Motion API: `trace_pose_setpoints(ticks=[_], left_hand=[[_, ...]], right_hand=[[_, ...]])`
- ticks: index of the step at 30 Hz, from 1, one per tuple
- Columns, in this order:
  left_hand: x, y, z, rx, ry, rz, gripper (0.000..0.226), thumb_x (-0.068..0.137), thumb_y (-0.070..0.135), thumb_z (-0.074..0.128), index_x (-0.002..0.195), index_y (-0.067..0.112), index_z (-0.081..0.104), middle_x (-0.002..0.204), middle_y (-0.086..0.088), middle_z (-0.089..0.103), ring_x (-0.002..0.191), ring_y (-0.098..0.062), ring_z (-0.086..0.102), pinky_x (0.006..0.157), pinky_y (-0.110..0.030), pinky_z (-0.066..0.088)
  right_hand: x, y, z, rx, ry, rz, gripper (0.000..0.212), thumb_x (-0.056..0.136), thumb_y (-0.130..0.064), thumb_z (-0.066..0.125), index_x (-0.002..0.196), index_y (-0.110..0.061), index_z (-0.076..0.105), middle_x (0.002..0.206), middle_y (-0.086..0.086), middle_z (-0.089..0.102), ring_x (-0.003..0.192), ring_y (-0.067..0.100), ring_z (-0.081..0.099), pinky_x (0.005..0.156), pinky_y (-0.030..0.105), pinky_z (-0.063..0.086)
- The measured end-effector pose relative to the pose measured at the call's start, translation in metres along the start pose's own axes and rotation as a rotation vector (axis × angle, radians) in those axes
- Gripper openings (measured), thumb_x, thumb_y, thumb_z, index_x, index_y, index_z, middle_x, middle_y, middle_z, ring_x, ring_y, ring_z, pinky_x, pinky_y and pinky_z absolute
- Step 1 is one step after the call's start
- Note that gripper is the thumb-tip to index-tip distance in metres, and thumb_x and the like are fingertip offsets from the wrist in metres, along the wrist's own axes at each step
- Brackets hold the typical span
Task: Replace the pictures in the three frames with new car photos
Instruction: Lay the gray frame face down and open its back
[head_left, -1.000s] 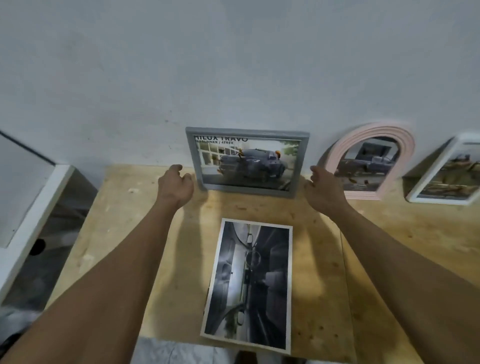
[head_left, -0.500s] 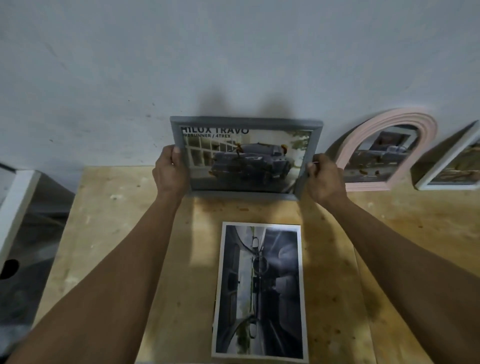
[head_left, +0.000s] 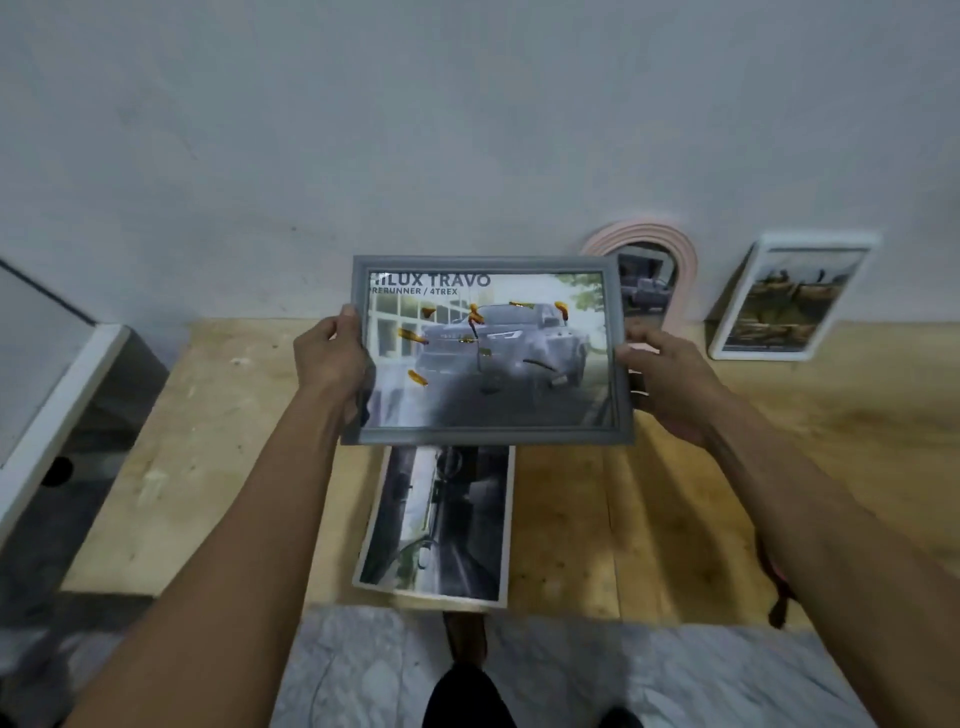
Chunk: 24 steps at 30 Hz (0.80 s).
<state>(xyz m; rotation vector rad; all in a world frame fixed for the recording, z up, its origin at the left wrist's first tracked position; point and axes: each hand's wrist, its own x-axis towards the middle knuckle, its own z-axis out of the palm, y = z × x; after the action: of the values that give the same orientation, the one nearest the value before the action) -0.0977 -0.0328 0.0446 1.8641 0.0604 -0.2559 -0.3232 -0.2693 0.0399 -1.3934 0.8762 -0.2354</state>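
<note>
I hold a grey rectangular frame (head_left: 488, 441) in the air above the wooden table (head_left: 218, 457); it shows a grey pickup picture headed "HILUX TRAVO". My left hand (head_left: 330, 358) grips its left edge and my right hand (head_left: 670, 382) grips its right edge. Below the frame a loose car photo (head_left: 441, 525) lies flat on the table, its top hidden by the frame. A pink arched frame (head_left: 670, 249) leans on the wall behind, partly hidden. A white frame (head_left: 779, 301) leans on the wall at the right.
A white and grey cabinet (head_left: 57, 395) stands to the left of the table. The wall (head_left: 467, 130) rises right behind the table. Marbled floor (head_left: 363, 670) and my foot (head_left: 467, 696) show at the near edge.
Both hands reached the grey frame at the wall, gripped its sides, then lifted it off the table and toward me, over the loose photo.
</note>
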Motion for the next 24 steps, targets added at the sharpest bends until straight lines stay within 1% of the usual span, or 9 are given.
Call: trace_pose_setpoints(ticks=[4, 8, 10, 12, 15, 18, 21, 22, 24], left_hand=[[-0.083, -0.001, 0.012, -0.114, -0.07, -0.151, 0.03, 0.097, 0.039, 0.059, 0.083, 0.012, 0.06, 0.077, -0.008, 0.051, 0.07, -0.018, 0.047, 0.065, -0.034, 0.043], [-0.154, 0.0, 0.031, -0.156, -0.202, -0.273, 0.025, 0.098, 0.034, 0.051, 0.093, 0.017, 0.069, 0.077, -0.003, 0.066, 0.068, -0.019, 0.06, 0.061, -0.027, 0.049], [-0.183, 0.003, 0.038, -0.156, -0.263, -0.344, 0.023, 0.095, 0.032, 0.048, 0.087, 0.023, 0.068, 0.084, -0.004, 0.067, 0.082, -0.023, 0.058, 0.076, -0.039, 0.05], [-0.204, 0.007, 0.044, -0.221, -0.271, -0.385, 0.021, 0.096, 0.027, 0.048, 0.088, 0.021, 0.067, 0.086, -0.005, 0.065, 0.083, -0.024, 0.058, 0.08, -0.048, 0.053], [-0.22, 0.014, 0.057, -0.411, -0.256, -0.349, 0.024, 0.098, 0.024, 0.047, 0.09, 0.015, 0.068, 0.07, -0.003, 0.068, 0.065, -0.019, 0.065, 0.053, -0.03, 0.055], [-0.228, 0.022, 0.071, -0.564, -0.242, -0.248, 0.03, 0.101, 0.021, 0.041, 0.079, 0.014, 0.061, 0.055, 0.003, 0.067, 0.047, -0.008, 0.064, 0.043, -0.02, 0.049], [-0.225, 0.021, 0.084, -0.674, -0.22, -0.191, 0.028, 0.102, 0.03, 0.046, 0.093, 0.01, 0.063, 0.077, -0.003, 0.073, 0.073, -0.016, 0.071, 0.065, -0.033, 0.059], [-0.223, 0.021, 0.087, -0.718, -0.209, -0.187, 0.03, 0.101, 0.034, 0.05, 0.096, 0.009, 0.065, 0.086, -0.005, 0.074, 0.083, -0.02, 0.072, 0.071, -0.037, 0.061], [-0.217, 0.019, 0.093, -0.77, -0.161, -0.184, 0.026, 0.099, 0.032, 0.058, 0.092, 0.011, 0.072, 0.098, -0.003, 0.075, 0.092, -0.015, 0.069, 0.073, -0.029, 0.058]], right_hand=[[-0.063, 0.012, -0.066, 0.069, 0.036, -0.054, 0.028, 0.099, -0.009, 0.053, 0.126, -0.009, 0.06, 0.111, 0.012, 0.07, 0.09, 0.026, 0.069, 0.073, 0.04, 0.059], [-0.105, 0.02, -0.122, 0.056, 0.151, -0.143, 0.031, 0.098, -0.013, 0.058, 0.128, -0.011, 0.06, 0.113, 0.016, 0.069, 0.101, 0.033, 0.067, 0.09, 0.049, 0.055], [-0.12, 0.021, -0.141, 0.004, 0.175, -0.211, 0.029, 0.097, -0.018, 0.059, 0.126, -0.019, 0.063, 0.112, 0.013, 0.069, 0.104, 0.032, 0.065, 0.093, 0.051, 0.054], [-0.132, 0.019, -0.152, -0.065, 0.192, -0.281, 0.026, 0.099, -0.018, 0.056, 0.123, -0.026, 0.062, 0.108, 0.004, 0.07, 0.097, 0.019, 0.066, 0.089, 0.04, 0.056], [-0.138, 0.021, -0.161, -0.082, 0.217, -0.272, 0.03, 0.103, -0.019, 0.047, 0.128, -0.032, 0.059, 0.107, -0.009, 0.067, 0.09, 0.002, 0.062, 0.074, 0.02, 0.052], [-0.136, 0.026, -0.16, 0.258, 0.216, -0.088, 0.03, 0.105, -0.025, 0.038, 0.116, -0.029, 0.066, 0.108, -0.005, 0.071, 0.099, 0.012, 0.064, 0.083, 0.03, 0.051], [-0.13, 0.03, -0.157, 0.855, 0.244, 0.108, 0.041, 0.102, -0.042, 0.034, 0.094, -0.013, 0.062, 0.073, -0.005, 0.064, 0.064, 0.012, 0.057, 0.065, 0.023, 0.041], [-0.127, 0.03, -0.156, 0.922, 0.27, 0.135, 0.042, 0.099, -0.047, 0.038, 0.098, -0.012, 0.062, 0.078, -0.009, 0.063, 0.062, 0.014, 0.052, 0.065, 0.024, 0.038], [-0.121, 0.03, -0.154, 0.919, 0.305, 0.18, 0.035, 0.092, -0.044, 0.047, 0.108, -0.016, 0.061, 0.108, -0.013, 0.063, 0.073, 0.016, 0.054, 0.071, 0.026, 0.04]])
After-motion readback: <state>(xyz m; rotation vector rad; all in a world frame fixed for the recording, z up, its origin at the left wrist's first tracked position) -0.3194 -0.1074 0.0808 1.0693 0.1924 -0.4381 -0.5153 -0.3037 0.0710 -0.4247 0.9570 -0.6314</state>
